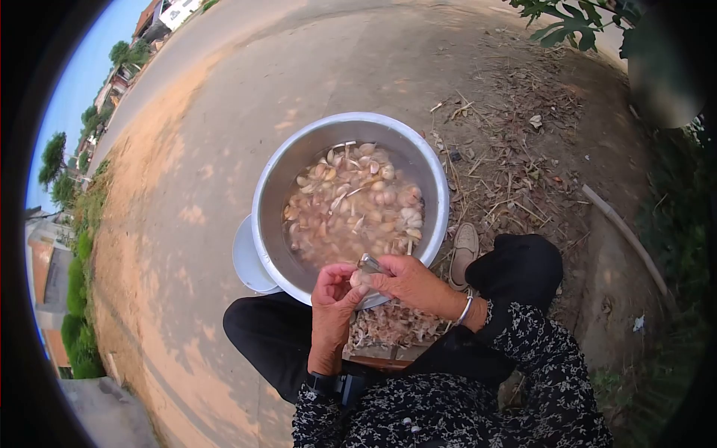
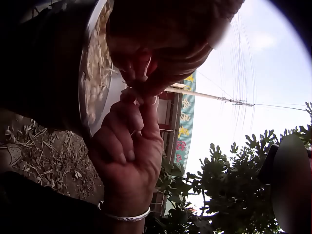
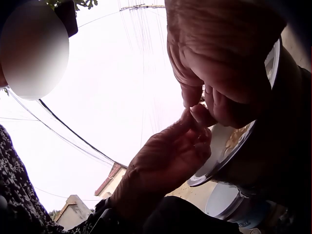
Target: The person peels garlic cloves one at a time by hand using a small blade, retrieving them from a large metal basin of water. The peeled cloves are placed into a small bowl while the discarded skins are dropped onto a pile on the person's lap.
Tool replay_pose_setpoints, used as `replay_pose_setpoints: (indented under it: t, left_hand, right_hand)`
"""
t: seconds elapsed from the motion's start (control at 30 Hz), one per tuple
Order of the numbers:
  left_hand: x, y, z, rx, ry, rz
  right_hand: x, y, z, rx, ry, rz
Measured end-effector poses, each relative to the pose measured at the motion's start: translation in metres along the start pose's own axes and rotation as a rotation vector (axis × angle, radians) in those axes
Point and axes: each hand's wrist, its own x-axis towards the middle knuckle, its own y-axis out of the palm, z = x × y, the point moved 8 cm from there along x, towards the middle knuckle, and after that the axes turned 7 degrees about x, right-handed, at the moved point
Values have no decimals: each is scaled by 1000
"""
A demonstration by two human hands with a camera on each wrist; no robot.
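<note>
Both hands meet above the near rim of a large metal basin. It holds many garlic cloves in cloudy water. My left hand pinches a pale garlic clove between thumb and fingers. From the other side my right hand grips a small shiny metal blade, its thumb close against the clove. In the left wrist view the fingertips of both hands overlap, and the clove is mostly hidden in shadow. A silvery bangle circles the right wrist.
Garlic skins lie heaped below the basin's near side, between the legs. A pale bucket stands partly behind the basin at left. Dry leaves and straw litter the ground at right, with a shoe and a long stick.
</note>
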Motion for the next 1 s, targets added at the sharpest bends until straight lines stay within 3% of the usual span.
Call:
replay_pose_setpoints:
  t: [0.07,0.1,0.17,0.27,0.33,0.37,0.47,0.53,0.7,0.8,0.87,0.9,0.97,1.0]
  left_hand:
    - [-1,0,-4,44,36,-16]
    - [-1,2,-9,54,68,-14]
    - [-1,4,-14,63,100,-13]
    - [2,-1,-4,-70,-32,3]
    - [5,0,14,-457,-190,91]
    - [7,1,18,-459,-189,88]
    - [9,8,16,-360,-61,-2]
    - [9,8,8,-214,9,-150]
    - [9,13,15,-325,-61,-100]
    - [10,16,18,-460,-130,-19]
    - [11,17,21,-536,-152,30]
    - [12,10,27,-557,-161,-30]
    - [14,3,28,-581,-167,-84]
    - [13,1,23,-516,-140,-96]
  right_hand:
    - [1,20,-18,723,337,128]
    - [2,18,-16,720,335,128]
    - [-3,21,-19,947,494,160]
    - [-3,16,-16,911,468,124]
    - [2,12,-19,794,382,81]
    - [5,7,-17,677,296,37]
    - [10,9,-18,749,285,-44]
    - [7,10,-11,748,292,-41]
    - [-1,11,-9,923,375,-3]
    - [0,14,-17,733,362,62]
    - [7,1,-14,400,67,-58]
    - [7,-4,-11,398,67,-56]
    - [8,-34,16,-335,-72,-170]
    - [9,-37,17,-445,-10,-146]
